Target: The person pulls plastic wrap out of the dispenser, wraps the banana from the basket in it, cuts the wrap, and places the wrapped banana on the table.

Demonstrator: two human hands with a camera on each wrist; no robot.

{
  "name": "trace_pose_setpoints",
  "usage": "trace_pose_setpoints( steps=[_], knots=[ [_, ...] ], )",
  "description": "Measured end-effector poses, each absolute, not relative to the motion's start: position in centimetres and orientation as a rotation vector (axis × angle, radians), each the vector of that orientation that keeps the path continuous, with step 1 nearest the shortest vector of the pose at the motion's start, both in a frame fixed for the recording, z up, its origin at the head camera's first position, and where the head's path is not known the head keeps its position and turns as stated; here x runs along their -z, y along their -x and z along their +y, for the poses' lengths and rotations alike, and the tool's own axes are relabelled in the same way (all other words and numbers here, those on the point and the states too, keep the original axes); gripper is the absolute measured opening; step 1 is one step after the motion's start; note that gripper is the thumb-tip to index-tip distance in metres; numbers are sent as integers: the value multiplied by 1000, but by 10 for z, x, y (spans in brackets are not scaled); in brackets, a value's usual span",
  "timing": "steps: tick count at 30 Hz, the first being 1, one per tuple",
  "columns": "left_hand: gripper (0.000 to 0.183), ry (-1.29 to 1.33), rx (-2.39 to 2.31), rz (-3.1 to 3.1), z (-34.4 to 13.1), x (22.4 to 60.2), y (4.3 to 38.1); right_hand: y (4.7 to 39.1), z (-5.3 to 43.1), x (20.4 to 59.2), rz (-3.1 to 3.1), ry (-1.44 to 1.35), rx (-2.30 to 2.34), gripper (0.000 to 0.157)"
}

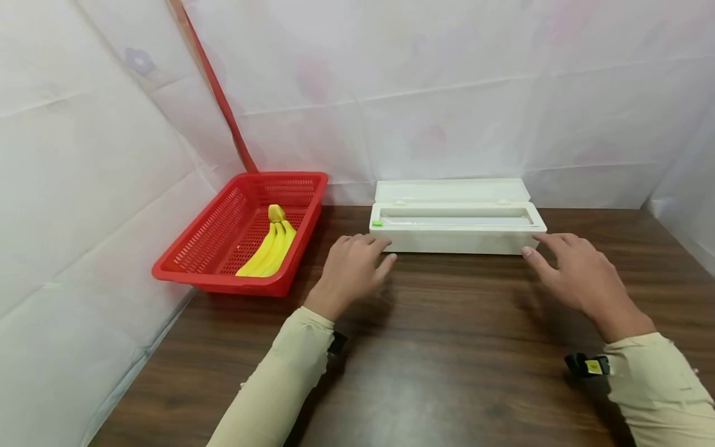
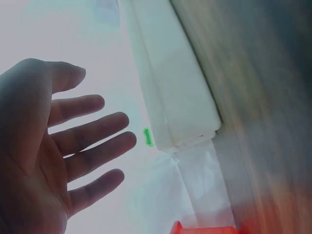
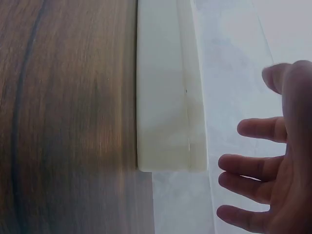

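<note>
A long white box [image 1: 457, 241] lies across the back of the table, its lid [image 1: 452, 190] raised at the rear. Its top has a long slot with clear film showing, and a small green tab [image 1: 377, 223] sits at the left end. My left hand [image 1: 352, 268] hovers near the box's left front corner, fingers spread and holding nothing. At the right front corner is my right hand [image 1: 581, 273], also with nothing in it and its fingers apart. Both wrist views show relaxed fingers beside the white box [image 2: 180, 83].
To the left stands a red plastic basket [image 1: 223, 284] with a bunch of yellow bananas [image 1: 270, 248] inside. A red strip [image 1: 218, 93] runs up the wall behind it. White sheeting [image 1: 436, 93] covers the walls around the dark wooden table [image 1: 436, 360].
</note>
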State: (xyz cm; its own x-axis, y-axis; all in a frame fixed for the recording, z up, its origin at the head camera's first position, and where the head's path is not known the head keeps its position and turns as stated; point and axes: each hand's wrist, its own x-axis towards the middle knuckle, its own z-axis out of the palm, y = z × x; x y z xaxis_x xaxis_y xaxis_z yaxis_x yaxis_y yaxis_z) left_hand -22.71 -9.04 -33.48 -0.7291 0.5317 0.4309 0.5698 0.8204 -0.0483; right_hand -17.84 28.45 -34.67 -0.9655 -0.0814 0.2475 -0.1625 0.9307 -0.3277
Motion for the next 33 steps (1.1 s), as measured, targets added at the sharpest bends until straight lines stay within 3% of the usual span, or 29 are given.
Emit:
trace_pose_setpoints(
  steps=[6, 24, 33],
  knots=[
    [28, 797, 175, -2517, -91, 334, 241, 181, 281, 344, -2838, -149, -594, 67],
    [28, 625, 420, -2628, -84, 337, 289, 209, 281, 349, -2743, -157, -606, 38],
    [35, 657, 406, -2708, -73, 338, 292, 212, 285, 354, -2813, -209, -617, 55]
  ],
)
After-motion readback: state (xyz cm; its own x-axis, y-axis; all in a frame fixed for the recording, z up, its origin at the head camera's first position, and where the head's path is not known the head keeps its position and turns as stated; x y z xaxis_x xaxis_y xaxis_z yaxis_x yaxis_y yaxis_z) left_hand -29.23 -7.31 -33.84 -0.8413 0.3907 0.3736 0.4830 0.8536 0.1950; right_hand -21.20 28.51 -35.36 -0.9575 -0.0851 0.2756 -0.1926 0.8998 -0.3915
